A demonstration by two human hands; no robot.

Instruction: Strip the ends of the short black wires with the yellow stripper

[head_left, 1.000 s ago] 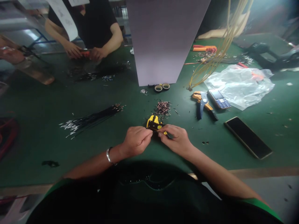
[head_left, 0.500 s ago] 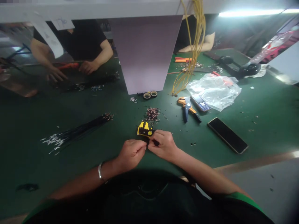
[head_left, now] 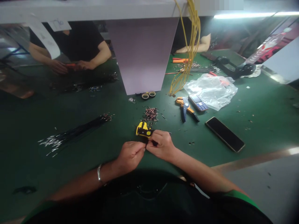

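My right hand (head_left: pixel 163 144) is closed around the dark handle of a yellow and black wire stripper (head_left: pixel 143 129), whose head points left and away from me. My left hand (head_left: pixel 132 154) is closed in a pinch, its fingertips meeting those of my right hand just below the tool. Whatever lies between the left fingers is too small and hidden to make out. Just beyond the stripper lies a heap of short copper-tipped wire bits (head_left: pixel 151 114). To the left, a bundle of thin black wires (head_left: pixel 78 129) with bare silvery ends rests on the green table (head_left: pixel 98 189).
Orange-and-blue pliers (head_left: pixel 185 108), a keypad phone (head_left: pixel 198 102), a clear plastic bag (head_left: pixel 213 91) and a black smartphone (head_left: pixel 225 134) lie to the right. Two tape rolls (head_left: pixel 149 95) sit below a pale panel (head_left: pixel 143 56). Yellow cables (head_left: pixel 193 37) hang down. Across the table, other people work.
My hands stay almost in place, fingertips still together by the stripper. The view has shifted slightly. Across the table at left, a person's hands have come together around an orange-red object.
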